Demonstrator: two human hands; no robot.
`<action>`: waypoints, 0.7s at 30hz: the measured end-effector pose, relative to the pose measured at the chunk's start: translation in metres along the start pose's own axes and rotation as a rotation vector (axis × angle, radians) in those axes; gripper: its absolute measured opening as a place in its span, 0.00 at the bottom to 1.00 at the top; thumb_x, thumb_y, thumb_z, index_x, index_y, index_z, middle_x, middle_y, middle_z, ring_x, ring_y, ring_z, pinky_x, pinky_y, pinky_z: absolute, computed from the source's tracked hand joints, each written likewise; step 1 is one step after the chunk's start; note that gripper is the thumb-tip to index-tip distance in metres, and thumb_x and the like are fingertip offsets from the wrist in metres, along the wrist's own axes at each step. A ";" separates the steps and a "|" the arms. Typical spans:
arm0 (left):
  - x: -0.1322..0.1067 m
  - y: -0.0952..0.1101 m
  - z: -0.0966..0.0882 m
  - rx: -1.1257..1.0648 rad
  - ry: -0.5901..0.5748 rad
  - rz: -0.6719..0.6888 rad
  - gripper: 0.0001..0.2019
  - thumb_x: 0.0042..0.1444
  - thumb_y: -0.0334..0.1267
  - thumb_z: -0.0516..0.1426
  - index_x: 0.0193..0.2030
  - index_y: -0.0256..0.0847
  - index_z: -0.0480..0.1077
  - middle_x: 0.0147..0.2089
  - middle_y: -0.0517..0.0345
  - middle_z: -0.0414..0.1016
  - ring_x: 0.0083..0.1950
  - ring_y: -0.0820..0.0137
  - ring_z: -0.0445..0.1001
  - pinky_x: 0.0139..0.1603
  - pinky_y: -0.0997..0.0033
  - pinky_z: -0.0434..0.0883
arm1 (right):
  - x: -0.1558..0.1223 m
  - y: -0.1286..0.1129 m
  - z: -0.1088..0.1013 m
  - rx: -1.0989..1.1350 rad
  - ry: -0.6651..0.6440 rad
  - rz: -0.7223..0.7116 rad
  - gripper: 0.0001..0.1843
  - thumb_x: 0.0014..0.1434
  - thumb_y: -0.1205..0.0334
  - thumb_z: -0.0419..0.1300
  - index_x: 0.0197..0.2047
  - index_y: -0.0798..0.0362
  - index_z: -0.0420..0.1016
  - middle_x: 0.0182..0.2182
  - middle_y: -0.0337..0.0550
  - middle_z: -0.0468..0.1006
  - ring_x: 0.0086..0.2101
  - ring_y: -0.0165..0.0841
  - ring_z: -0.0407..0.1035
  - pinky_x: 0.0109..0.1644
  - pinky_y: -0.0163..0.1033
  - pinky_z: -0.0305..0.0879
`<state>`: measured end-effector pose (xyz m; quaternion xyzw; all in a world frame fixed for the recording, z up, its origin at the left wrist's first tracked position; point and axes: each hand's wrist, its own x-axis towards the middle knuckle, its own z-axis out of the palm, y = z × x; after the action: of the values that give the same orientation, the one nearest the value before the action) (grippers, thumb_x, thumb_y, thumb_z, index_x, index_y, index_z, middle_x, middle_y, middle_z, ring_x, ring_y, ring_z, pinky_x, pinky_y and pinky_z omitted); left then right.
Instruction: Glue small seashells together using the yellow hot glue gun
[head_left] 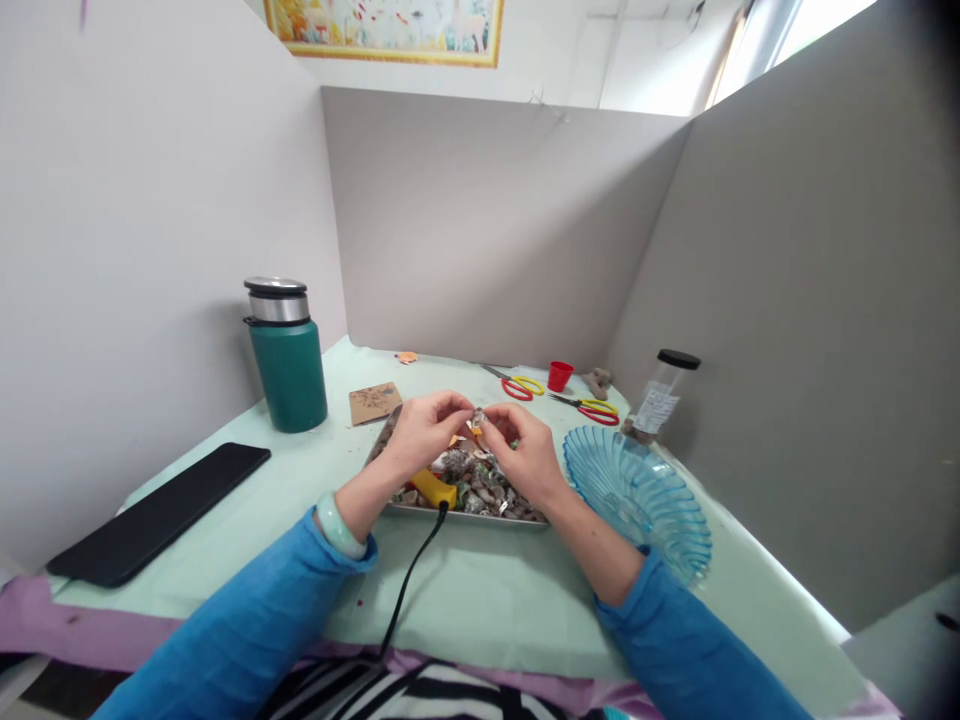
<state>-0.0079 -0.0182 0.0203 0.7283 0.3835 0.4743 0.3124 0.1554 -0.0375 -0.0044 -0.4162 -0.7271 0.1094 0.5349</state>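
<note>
My left hand (pixel 433 428) and my right hand (pixel 523 452) meet above a shallow metal tray (pixel 465 519). Between the fingertips of both, a small greyish shell (pixel 478 417) is pinched, with a bit of orange beside it. Many shells (pixel 487 487), grey, brown and whitish, fill the tray below. Among them, at the front left, lies a yellow-handled tool (pixel 435 489) that looks like a glue gun, its black cord (pixel 409 580) running toward my lap. My forearms hide parts of the tray's sides.
A green flask (pixel 287 370) and a black flat slab (pixel 161 510) stand left; a brown card (pixel 375 403) lies behind the tray. Two scissors (pixel 517 385), a red cup (pixel 559 376), a blue glass plate (pixel 637 490) and a black-lidded jar (pixel 660 395) are right. Grey partitions (pixel 487 230) enclose the table.
</note>
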 end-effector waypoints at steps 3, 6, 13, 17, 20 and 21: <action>0.000 0.000 0.001 -0.035 0.005 -0.031 0.08 0.52 0.39 0.56 0.33 0.37 0.71 0.26 0.58 0.76 0.29 0.69 0.76 0.31 0.73 0.72 | 0.000 -0.001 0.000 0.013 -0.005 0.013 0.10 0.59 0.57 0.55 0.38 0.53 0.71 0.30 0.41 0.75 0.26 0.29 0.66 0.31 0.34 0.63; -0.001 0.002 0.003 -0.024 0.031 -0.038 0.08 0.51 0.39 0.57 0.33 0.37 0.71 0.26 0.57 0.76 0.28 0.69 0.76 0.31 0.73 0.72 | 0.000 -0.001 0.000 0.036 -0.009 0.027 0.10 0.58 0.57 0.55 0.38 0.53 0.72 0.30 0.41 0.75 0.26 0.29 0.67 0.31 0.34 0.63; -0.002 0.003 0.004 -0.013 0.038 -0.035 0.08 0.52 0.40 0.56 0.32 0.37 0.70 0.25 0.58 0.76 0.26 0.70 0.75 0.30 0.73 0.71 | -0.001 -0.001 0.000 0.053 -0.004 0.029 0.10 0.58 0.58 0.55 0.37 0.54 0.72 0.29 0.40 0.75 0.25 0.28 0.66 0.30 0.33 0.63; -0.003 -0.001 0.004 0.092 0.056 0.042 0.08 0.53 0.40 0.55 0.33 0.38 0.71 0.27 0.58 0.76 0.28 0.71 0.75 0.31 0.74 0.70 | 0.000 0.000 0.001 0.089 -0.012 0.047 0.10 0.58 0.56 0.56 0.37 0.54 0.72 0.28 0.40 0.75 0.25 0.29 0.67 0.29 0.33 0.63; -0.004 -0.003 0.004 0.170 0.069 0.114 0.08 0.54 0.40 0.55 0.34 0.39 0.72 0.29 0.57 0.77 0.29 0.71 0.75 0.31 0.75 0.69 | 0.001 0.001 0.002 0.104 -0.018 0.058 0.11 0.57 0.55 0.56 0.36 0.54 0.71 0.27 0.39 0.74 0.25 0.29 0.67 0.29 0.34 0.63; -0.004 -0.003 0.004 0.182 0.067 0.127 0.08 0.54 0.40 0.55 0.34 0.39 0.72 0.29 0.57 0.77 0.29 0.72 0.75 0.30 0.76 0.69 | 0.001 0.001 0.002 0.105 -0.019 0.059 0.11 0.57 0.55 0.57 0.36 0.54 0.71 0.26 0.39 0.74 0.25 0.29 0.67 0.29 0.34 0.63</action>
<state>-0.0060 -0.0207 0.0140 0.7603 0.3882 0.4803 0.2015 0.1544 -0.0356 -0.0057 -0.4078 -0.7127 0.1672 0.5457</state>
